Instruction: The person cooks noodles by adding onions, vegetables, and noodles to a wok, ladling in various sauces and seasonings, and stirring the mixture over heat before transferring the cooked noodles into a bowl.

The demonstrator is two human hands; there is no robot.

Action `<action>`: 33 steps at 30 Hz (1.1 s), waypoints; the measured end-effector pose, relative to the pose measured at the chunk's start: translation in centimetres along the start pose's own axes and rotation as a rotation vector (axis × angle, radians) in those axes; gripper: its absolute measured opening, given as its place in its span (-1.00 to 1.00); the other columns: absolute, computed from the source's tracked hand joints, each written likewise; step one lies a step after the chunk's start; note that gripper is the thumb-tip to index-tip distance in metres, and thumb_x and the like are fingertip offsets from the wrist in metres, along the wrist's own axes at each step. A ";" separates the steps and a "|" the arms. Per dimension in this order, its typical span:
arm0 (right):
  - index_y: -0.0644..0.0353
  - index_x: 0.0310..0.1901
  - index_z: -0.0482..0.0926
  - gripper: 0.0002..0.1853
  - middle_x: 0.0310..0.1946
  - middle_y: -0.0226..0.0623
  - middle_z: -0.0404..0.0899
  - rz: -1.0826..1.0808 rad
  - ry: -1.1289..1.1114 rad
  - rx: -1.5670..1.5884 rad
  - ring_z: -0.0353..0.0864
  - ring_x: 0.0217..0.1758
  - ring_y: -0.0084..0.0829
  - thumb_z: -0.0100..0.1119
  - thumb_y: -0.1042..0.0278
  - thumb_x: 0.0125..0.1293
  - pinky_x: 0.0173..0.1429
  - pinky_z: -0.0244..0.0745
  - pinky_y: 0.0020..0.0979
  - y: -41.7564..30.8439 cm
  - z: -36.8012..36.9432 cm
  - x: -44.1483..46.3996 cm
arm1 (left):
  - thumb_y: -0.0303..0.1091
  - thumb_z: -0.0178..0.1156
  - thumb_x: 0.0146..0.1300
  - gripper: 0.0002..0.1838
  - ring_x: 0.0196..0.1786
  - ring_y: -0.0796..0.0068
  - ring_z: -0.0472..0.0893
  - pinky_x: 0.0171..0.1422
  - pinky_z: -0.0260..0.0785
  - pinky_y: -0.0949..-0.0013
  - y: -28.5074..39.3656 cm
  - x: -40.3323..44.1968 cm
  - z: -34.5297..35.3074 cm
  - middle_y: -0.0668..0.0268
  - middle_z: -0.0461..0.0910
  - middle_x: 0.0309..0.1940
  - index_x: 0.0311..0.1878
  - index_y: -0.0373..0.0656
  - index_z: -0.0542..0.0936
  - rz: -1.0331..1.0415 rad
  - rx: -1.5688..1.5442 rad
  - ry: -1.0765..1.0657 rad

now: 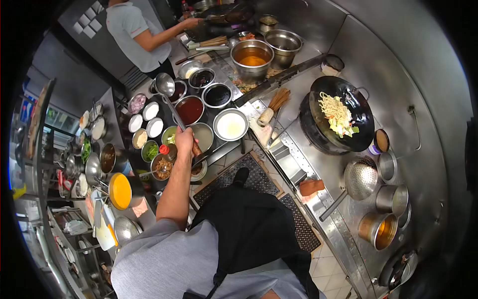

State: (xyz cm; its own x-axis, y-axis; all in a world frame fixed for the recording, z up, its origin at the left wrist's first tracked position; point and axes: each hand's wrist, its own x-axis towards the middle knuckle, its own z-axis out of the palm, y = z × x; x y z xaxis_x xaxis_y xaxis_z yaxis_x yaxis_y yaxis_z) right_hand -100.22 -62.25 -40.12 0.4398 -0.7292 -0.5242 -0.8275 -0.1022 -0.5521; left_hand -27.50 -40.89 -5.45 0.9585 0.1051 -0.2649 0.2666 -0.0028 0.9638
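My left hand is closed around the handle of a ladle. Its wooden grip end sticks out below my fist, and its metal bowl is over the far-left side of the sauce containers. Under the handle is a bowl of red sauce; a bowl of pale liquid lies beside my fist. A red-capped bottle is close to my wrist, above a bowl of brown pieces. To the right, a black wok on the stove holds noodles and cabbage. My right hand is out of view.
A co-worker stands at the back left, one hand reaching to another wok. Pots of orange liquid stand behind. A bamboo brush, a strainer and metal pots lie along the right counter.
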 end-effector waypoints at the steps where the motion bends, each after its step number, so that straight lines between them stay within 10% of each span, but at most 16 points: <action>1: 0.31 -0.07 0.50 -0.51 -0.37 -0.12 0.57 0.015 0.002 0.045 0.61 -0.39 -0.19 -0.02 -0.09 0.55 -0.29 0.52 -0.14 -0.4 0.0 0.1 | -0.47 0.01 0.26 -0.89 -0.71 0.54 0.40 -0.66 0.26 0.44 0.1 0.3 -0.1 0.38 0.43 -0.54 -0.16 -0.12 0.46 0.002 0.010 0.008; 5: 0.38 -0.03 0.50 -0.47 -0.38 -0.06 0.57 0.382 0.063 0.710 0.58 -0.38 -0.11 0.01 -0.09 0.54 -0.18 0.47 0.00 -2.4 1.2 0.7 | -0.46 0.03 0.26 -0.94 -0.69 0.53 0.41 -0.64 0.29 0.43 -0.1 1.0 -0.3 0.37 0.44 -0.54 -0.22 -0.13 0.45 -0.025 -0.015 -0.009; 17: 0.43 0.23 0.48 -0.17 0.17 0.27 0.53 0.491 -0.081 0.121 0.50 0.27 0.14 -0.02 -0.38 0.44 0.34 0.36 0.03 -9.0 -1.4 -1.9 | -0.39 0.03 0.29 -0.95 -0.65 0.53 0.40 -0.60 0.33 0.32 0.6 3.4 -1.2 0.46 0.43 -0.56 -0.20 0.00 0.41 -0.306 -0.188 -0.067; 26: 0.52 -0.13 0.56 -0.28 -0.22 0.29 0.60 0.176 0.039 0.021 0.61 -0.16 0.20 -0.06 -0.24 0.49 -0.01 0.45 0.04 -4.0 0.7 -0.7 | -0.36 0.03 0.34 -0.90 -0.58 0.54 0.40 -0.50 0.29 0.36 2.4 2.3 -1.1 0.48 0.42 -0.56 -0.33 0.02 0.39 -0.328 -0.465 -0.095; 33: 0.24 -0.17 0.50 -0.57 -0.48 -0.26 0.53 0.248 -0.065 0.505 0.52 -0.52 -0.43 0.06 -0.07 0.53 -0.48 0.41 -0.37 -13.6 -3.5 -1.8 | -0.31 0.08 0.40 -0.89 -0.61 0.58 0.34 -0.53 0.19 0.42 6.9 -3.8 -2.8 0.52 0.37 -0.56 -0.29 0.01 0.39 -0.317 -0.476 -0.230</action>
State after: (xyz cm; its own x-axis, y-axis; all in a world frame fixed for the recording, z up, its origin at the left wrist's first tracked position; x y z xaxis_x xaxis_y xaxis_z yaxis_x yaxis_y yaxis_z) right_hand -90.98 -61.92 -29.45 0.2872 -0.6457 -0.7075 -0.6459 0.4150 -0.6408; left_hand -29.64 -38.55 2.26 0.8510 -0.1897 -0.4897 0.5193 0.4430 0.7308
